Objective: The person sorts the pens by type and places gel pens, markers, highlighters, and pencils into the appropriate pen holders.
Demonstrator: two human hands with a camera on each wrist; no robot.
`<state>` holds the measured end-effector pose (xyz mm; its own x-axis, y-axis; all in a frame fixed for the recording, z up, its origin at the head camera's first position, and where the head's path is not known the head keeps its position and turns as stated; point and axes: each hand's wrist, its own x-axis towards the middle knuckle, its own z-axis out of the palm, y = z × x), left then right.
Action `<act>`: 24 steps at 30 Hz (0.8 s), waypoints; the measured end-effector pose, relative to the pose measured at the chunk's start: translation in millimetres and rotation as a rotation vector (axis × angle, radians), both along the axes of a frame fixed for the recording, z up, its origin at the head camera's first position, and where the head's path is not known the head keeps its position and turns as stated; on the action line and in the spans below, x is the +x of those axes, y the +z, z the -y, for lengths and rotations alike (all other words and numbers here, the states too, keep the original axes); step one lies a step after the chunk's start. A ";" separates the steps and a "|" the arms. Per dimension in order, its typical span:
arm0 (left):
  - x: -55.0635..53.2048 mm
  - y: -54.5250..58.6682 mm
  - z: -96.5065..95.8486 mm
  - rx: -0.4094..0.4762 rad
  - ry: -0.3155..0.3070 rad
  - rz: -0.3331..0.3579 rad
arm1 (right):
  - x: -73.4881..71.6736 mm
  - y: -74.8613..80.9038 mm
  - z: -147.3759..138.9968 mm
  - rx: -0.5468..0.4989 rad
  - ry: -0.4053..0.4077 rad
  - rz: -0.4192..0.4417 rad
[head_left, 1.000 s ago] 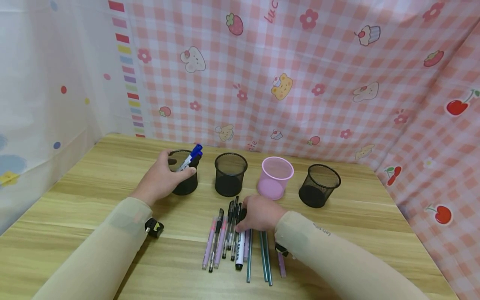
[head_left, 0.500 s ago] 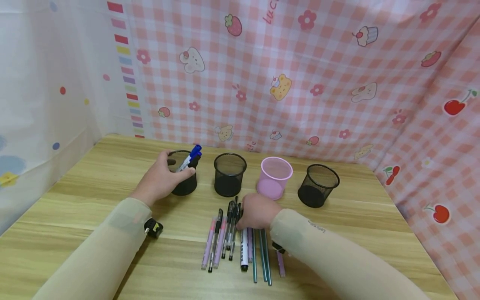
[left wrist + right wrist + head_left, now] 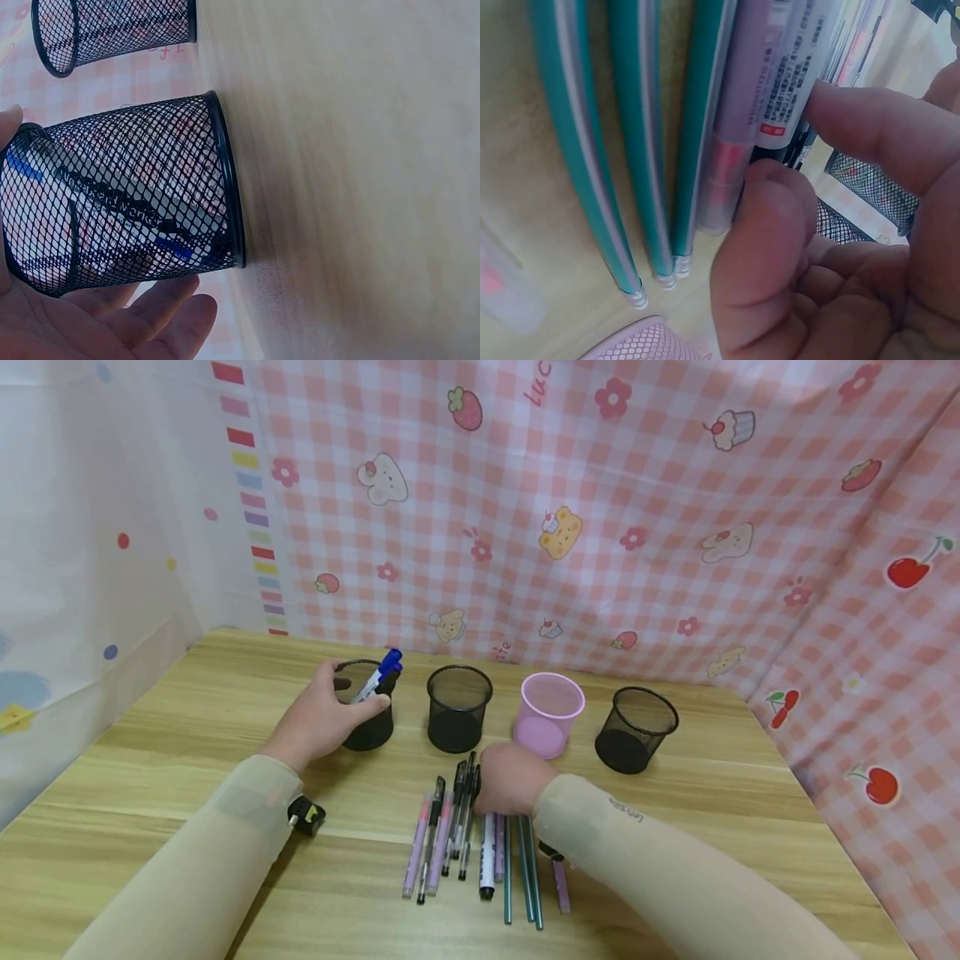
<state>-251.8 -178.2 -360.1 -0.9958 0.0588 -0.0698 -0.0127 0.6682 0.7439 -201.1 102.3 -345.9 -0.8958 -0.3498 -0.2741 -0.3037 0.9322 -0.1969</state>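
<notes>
My left hand (image 3: 318, 714) grips the leftmost black mesh pen cup (image 3: 372, 731), thumb at the near rim and fingers along the far side. A blue-capped marker (image 3: 387, 667) leans inside it, beside a black-capped one. My right hand (image 3: 513, 779) is over the pens in the middle; in the right wrist view, thumb and finger pinch a white marker (image 3: 789, 79) at its black cap end. Against it lies a purple highlighter (image 3: 735, 112), then several teal pencils (image 3: 641, 142). Left of the marker are black gel pens (image 3: 457, 827) and more purple highlighters (image 3: 416, 852).
Three mesh cups stand right of the held one: a black cup (image 3: 457, 727), a pink cup (image 3: 543, 735) and a tilted-looking black cup (image 3: 626, 747). A lone purple highlighter (image 3: 561, 885) lies under the right forearm. Checked cloth (image 3: 480, 527) hangs behind the wooden table (image 3: 360, 877).
The white marker, the highlighter beside it and the nearest teal pencil have shifted slightly right, away from the gel pens. My right hand has turned a little at the marker; the left stays on the cup.
</notes>
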 end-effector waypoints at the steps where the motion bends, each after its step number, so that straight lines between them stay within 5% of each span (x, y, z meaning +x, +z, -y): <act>1: 0.1 0.1 0.2 0.000 0.000 0.000 | -0.2 -0.2 0.1 0.006 0.009 -0.010; 14: 0.0 0.7 0.1 -0.007 0.003 -0.008 | -1.4 -6.6 0.5 0.034 0.021 -0.010; 24: -0.4 0.4 0.2 -0.001 -0.002 -0.005 | -2.8 -8.5 -6.7 -0.073 -0.042 0.018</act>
